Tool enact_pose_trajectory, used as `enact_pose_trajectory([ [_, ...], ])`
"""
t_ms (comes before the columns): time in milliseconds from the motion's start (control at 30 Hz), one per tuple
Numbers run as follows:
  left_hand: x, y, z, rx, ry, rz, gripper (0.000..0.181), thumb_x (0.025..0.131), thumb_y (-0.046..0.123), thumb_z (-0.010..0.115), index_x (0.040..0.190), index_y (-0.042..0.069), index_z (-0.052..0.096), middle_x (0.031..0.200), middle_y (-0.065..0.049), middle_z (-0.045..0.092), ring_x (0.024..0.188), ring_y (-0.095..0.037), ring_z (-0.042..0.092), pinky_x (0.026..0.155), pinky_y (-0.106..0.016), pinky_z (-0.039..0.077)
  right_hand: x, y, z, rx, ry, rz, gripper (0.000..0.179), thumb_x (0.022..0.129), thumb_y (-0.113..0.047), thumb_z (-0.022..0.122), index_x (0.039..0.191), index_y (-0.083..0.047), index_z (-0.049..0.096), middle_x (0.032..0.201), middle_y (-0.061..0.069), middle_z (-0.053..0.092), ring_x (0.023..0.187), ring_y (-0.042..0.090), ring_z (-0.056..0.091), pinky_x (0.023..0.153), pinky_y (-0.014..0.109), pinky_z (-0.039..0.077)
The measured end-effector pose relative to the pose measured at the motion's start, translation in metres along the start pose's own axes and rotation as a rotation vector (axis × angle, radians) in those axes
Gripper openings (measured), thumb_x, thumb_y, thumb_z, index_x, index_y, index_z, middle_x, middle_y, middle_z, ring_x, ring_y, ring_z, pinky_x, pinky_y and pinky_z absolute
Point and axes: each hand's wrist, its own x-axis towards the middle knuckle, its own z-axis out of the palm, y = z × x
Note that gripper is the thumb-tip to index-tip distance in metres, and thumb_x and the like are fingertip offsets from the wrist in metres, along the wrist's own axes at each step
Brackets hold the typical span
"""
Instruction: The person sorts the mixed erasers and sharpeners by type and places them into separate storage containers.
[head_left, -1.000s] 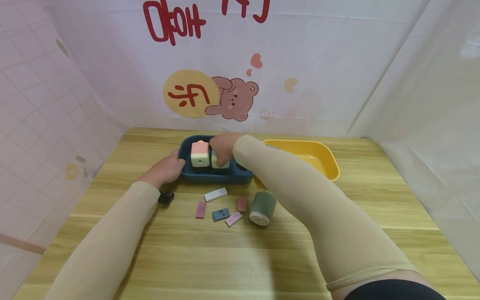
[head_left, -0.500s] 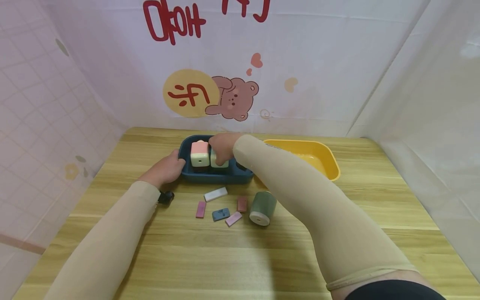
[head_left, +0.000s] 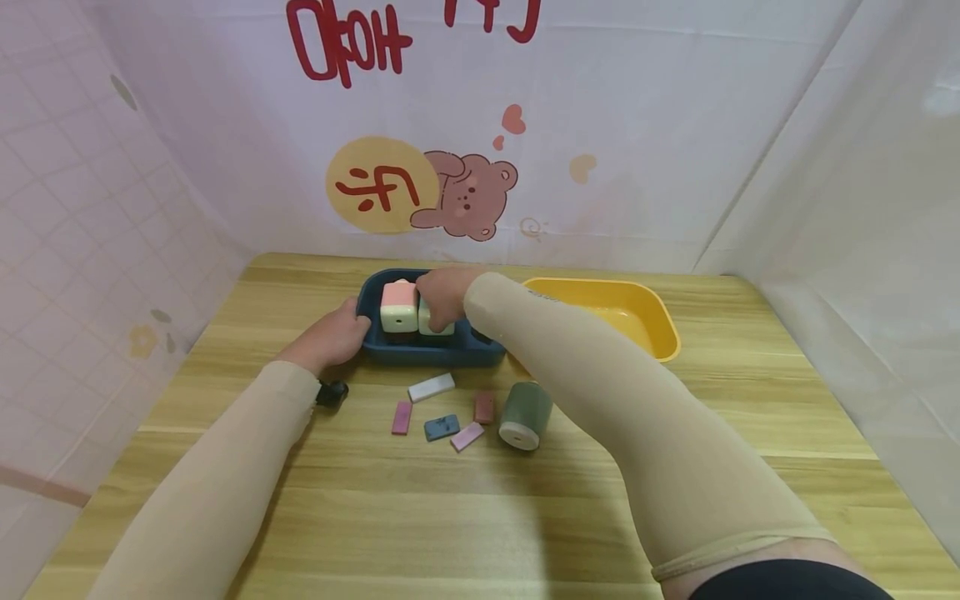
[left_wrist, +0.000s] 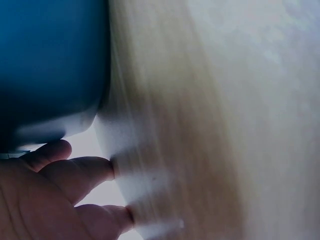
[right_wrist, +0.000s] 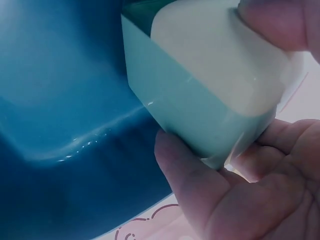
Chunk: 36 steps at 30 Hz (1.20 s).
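In the head view my right hand (head_left: 444, 293) reaches into a dark blue tray (head_left: 435, 357) at the back of the table. It grips a boxy mint-green and cream block (right_wrist: 195, 110), thumb on the cream face and fingers around the green side in the right wrist view. Left of it in the tray stands a pink and cream block (head_left: 399, 307) with a small hole in its front. My left hand (head_left: 336, 335) holds the tray's left end, the thumb at the near corner. In the left wrist view some fingertips (left_wrist: 105, 169) lie low beside the tray wall.
A yellow tray (head_left: 637, 312) stands right of the blue one, partly behind my right forearm. In front lie several small flat eraser-like pieces, among them a white one (head_left: 431, 387) and a blue one (head_left: 442, 427). A green cylinder (head_left: 527, 408) with a white end lies beside them.
The mint-green block has slid slightly left in my right hand's grip, closer to the pink and cream block. My left hand stays at the tray's end.
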Motion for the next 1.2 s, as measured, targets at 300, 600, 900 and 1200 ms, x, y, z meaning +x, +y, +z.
enact_pose_trajectory([
  [300,0.0004,-0.0003,0.0007,-0.01,-0.007,-0.007,0.068,0.11,0.033,0.022,0.167,0.0,0.008,0.172,-0.025,0.022,0.157,-0.042,0.029,0.128,-0.063,0.021,0.0007,-0.0005,0.0011,0.023,-0.003,-0.002,0.049,0.094,-0.029,0.075,0.134,-0.009,0.056,0.117,0.004,0.065,0.101,0.022,0.059,0.093,0.034,0.052],
  [600,0.0002,0.0011,-0.0004,-0.022,-0.017,-0.017,0.067,0.11,0.033,0.023,0.167,0.001,0.008,0.173,-0.025,0.022,0.155,-0.041,0.033,0.128,-0.063,0.021,0.0001,-0.0009,0.0003,0.022,-0.019,0.009,0.05,0.095,-0.029,0.073,0.138,-0.009,0.055,0.12,0.004,0.064,0.103,0.021,0.058,0.093,0.034,0.05],
  [900,-0.0012,0.0028,-0.0013,-0.018,-0.016,-0.012,0.067,0.11,0.032,0.022,0.167,0.0,0.008,0.172,-0.025,0.022,0.151,-0.039,0.036,0.128,-0.063,0.022,-0.0001,-0.001,0.0,0.032,-0.019,0.028,0.05,0.095,-0.029,0.073,0.139,-0.01,0.056,0.121,0.003,0.065,0.104,0.021,0.058,0.093,0.033,0.05],
  [1200,-0.0022,0.0053,-0.0006,-0.013,-0.012,-0.021,0.067,0.11,0.031,0.022,0.166,-0.001,0.008,0.172,-0.026,0.022,0.151,-0.04,0.036,0.128,-0.063,0.022,-0.0007,-0.0001,0.0003,0.037,-0.022,0.027,0.05,0.095,-0.029,0.074,0.138,-0.011,0.056,0.121,0.003,0.065,0.104,0.021,0.058,0.093,0.034,0.05],
])
